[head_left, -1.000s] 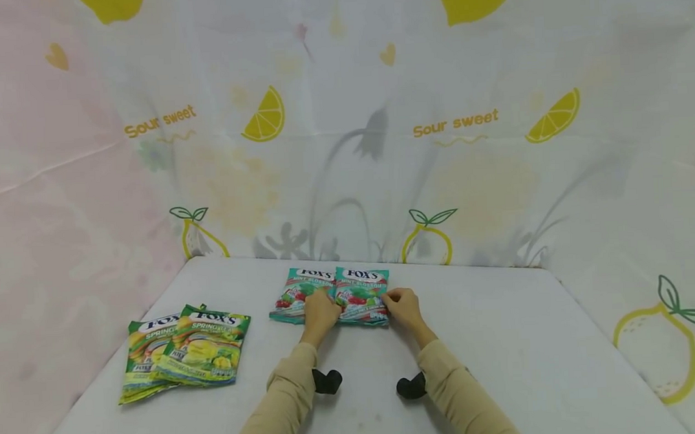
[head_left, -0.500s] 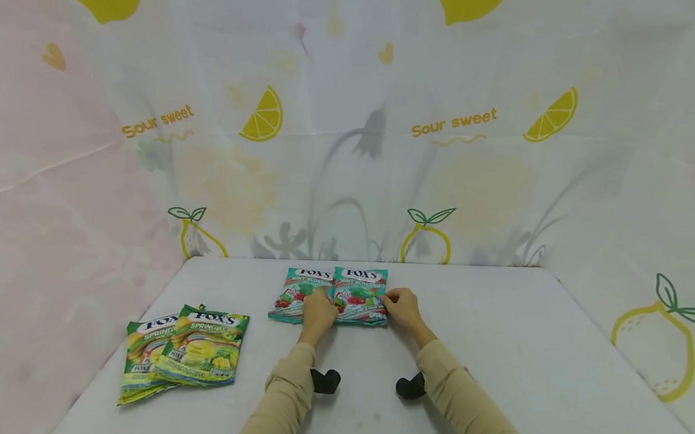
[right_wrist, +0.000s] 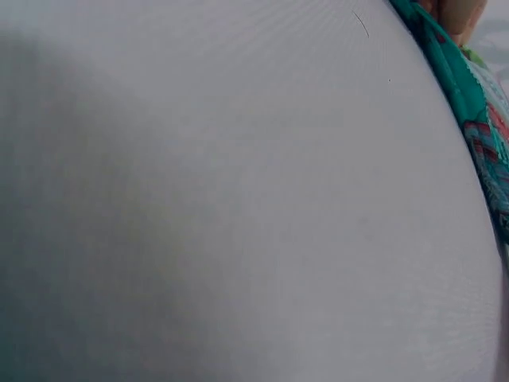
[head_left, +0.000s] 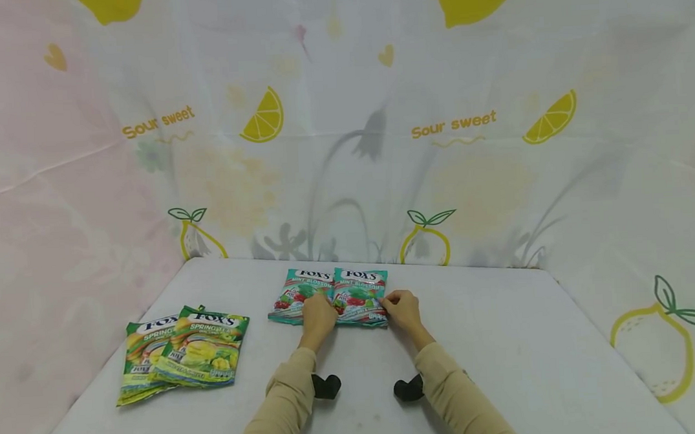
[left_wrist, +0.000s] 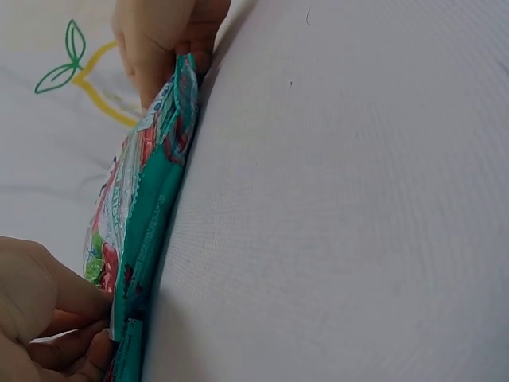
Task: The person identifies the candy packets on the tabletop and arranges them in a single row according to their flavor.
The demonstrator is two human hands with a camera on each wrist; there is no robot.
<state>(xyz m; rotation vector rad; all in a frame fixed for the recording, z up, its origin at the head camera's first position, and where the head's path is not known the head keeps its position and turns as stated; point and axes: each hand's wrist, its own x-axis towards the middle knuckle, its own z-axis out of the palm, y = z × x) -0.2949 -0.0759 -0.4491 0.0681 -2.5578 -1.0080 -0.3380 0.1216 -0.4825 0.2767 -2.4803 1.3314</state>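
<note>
Sleeves (head_left: 288,394), beige, one on each forearm, reaching in from the near edge; a black wrist piece (head_left: 327,387) at each cuff.
Worktop (head_left: 505,365), white, bearing all packets.
Spring Tea packets (head_left: 204,349), green and yellow, two faces visible, at the worktop's left; the right one overlaps the left one, both well apart from the hands.
Left hand (head_left: 318,312): grip pinching the near left corner of the right-hand Mint Blossom packet.
Right hand (head_left: 402,306): grip pinching that packet's right edge, fingers curled.
Right-hand Mint Blossom packet (head_left: 358,295), teal and red, lying face up between the two hands toward the worktop's far side.
Left-hand Mint Blossom packet (head_left: 291,297), matching, face up just beside it; the join is partly hidden by the left hand.
Backdrop (head_left: 334,179), pale cloth printed with lemons and "Sour sweet", behind the worktop.
</note>
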